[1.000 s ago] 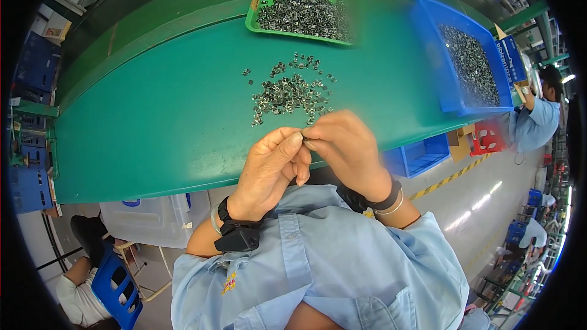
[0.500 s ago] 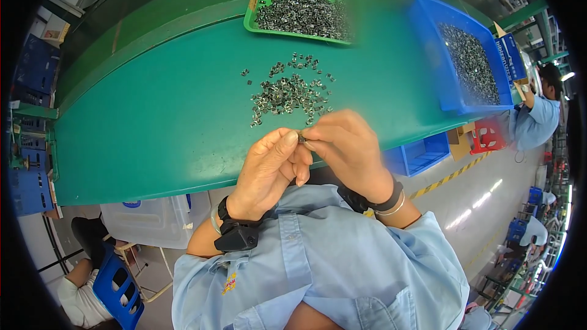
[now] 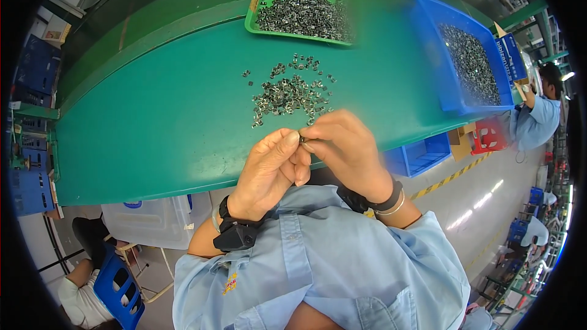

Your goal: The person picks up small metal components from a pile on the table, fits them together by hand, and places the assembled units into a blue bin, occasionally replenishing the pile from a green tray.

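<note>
Between the fingertips of both hands is a small dark metal part, mostly covered by the fingers. My left hand pinches it with thumb and forefinger, the other fingers curled beneath. From the other side, my right hand grips the same part with thumb and fingertips. Just beyond the hands, a loose pile of small black-and-silver metal parts lies spread on the green table.
A green tray heaped with similar parts stands at the back. To the right is a blue bin of small parts. Another blue bin sits below the table edge. A clear plastic box is at lower left. Other people sit at both sides.
Both hands stay in nearly the same place, still pinching the small part. Only a very slight shift of the view shows.
</note>
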A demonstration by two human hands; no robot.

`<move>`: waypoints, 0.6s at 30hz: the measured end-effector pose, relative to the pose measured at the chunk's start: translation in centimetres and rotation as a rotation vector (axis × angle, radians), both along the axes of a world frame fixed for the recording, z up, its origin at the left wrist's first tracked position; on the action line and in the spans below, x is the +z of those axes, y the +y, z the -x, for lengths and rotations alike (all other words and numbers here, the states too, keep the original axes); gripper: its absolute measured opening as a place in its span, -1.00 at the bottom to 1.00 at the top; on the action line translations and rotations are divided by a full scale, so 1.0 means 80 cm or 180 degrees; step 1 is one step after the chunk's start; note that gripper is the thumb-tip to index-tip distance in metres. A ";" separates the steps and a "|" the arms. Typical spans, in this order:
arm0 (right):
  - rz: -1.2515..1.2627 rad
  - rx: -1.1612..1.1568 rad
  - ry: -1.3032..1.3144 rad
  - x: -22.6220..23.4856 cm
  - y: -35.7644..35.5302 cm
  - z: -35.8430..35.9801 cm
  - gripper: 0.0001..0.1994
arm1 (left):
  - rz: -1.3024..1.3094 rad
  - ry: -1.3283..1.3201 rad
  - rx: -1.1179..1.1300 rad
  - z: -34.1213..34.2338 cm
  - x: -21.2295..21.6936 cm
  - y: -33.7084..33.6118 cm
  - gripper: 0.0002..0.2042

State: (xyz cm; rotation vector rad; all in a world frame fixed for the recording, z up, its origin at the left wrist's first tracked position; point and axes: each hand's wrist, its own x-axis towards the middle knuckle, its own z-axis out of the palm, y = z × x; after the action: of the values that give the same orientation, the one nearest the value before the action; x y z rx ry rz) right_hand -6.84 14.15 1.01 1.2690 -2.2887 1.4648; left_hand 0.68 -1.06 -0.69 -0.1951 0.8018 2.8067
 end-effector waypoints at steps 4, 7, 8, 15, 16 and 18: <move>-0.0051 0.0020 0.0004 0.004 -0.001 0.001 -0.75 | 0.0156 -0.0025 0.0060 -0.002 0.005 0.001 -0.76; 0.0017 -0.0007 -0.0001 0.004 -0.001 -0.001 -0.76 | 0.0330 -0.0050 0.0157 -0.003 0.010 0.004 -0.76; 0.0051 -0.0022 -0.0004 0.004 -0.001 -0.001 -0.77 | 0.0300 -0.0057 0.0171 -0.003 0.013 0.005 -0.76; 0.0088 -0.0032 0.0002 0.001 -0.003 -0.002 -0.75 | 0.0161 0.0053 0.0109 -0.002 0.006 0.001 -0.79; 0.0110 -0.0021 -0.0096 0.001 -0.003 -0.003 -0.75 | 0.0235 0.0067 0.0109 -0.002 0.006 0.000 -0.80; 0.0129 -0.0002 -0.0117 0.002 -0.003 -0.003 -0.75 | 0.0383 0.0096 0.0108 -0.002 0.006 -0.001 -0.80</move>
State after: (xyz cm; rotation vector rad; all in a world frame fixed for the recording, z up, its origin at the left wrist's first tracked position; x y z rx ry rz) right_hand -6.63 13.94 1.17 1.2404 -2.2696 1.5388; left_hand 0.81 -1.12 -0.21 -0.1878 0.9842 2.8008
